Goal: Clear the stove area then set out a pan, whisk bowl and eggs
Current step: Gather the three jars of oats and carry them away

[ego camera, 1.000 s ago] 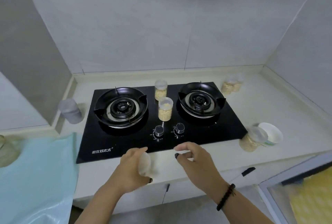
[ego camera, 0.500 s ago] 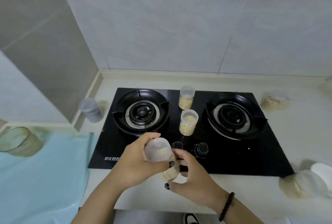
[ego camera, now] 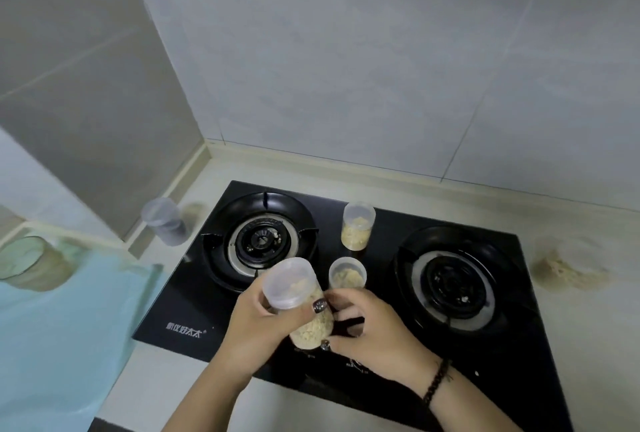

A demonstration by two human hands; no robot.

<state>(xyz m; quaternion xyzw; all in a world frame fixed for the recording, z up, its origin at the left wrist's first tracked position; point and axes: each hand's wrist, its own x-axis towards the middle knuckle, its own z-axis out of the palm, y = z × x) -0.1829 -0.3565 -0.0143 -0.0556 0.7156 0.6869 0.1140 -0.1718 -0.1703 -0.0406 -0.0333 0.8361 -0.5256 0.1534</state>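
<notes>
1. Since a second ago your view has swung left and down toward the stove (ego camera: pixel 180 296), and your hands, then low at the counter's front edge, have come up over the black glass with a jar between them.
2. You still have the stove to clear: two small jars stand between the burners, the far jar (ego camera: pixel 358 225) upright near the back and the near jar (ego camera: pixel 347 273) just beyond your fingers.
3. Off the glass, a frosted jar (ego camera: pixel 162 221) sits at the back left corner of the counter, and a blurred pale heap lies right of the stove.
4. Your left hand (ego camera: pixel 256 321) wraps the held jar (ego camera: pixel 299 300) just under its lid, thumb across the front, so the jar tilts with the lid toward you.
5. Your right hand (ego camera: pixel 377 331) pinches the same jar lower down with curled fingertips.
6. I judge you are carrying this jar off the cooking area. Keep it close to upright and the lid seated, since the yellow crumbs fill the lower part beneath your left grip, and set it down well clear of the burners before you reach for the next.
</notes>
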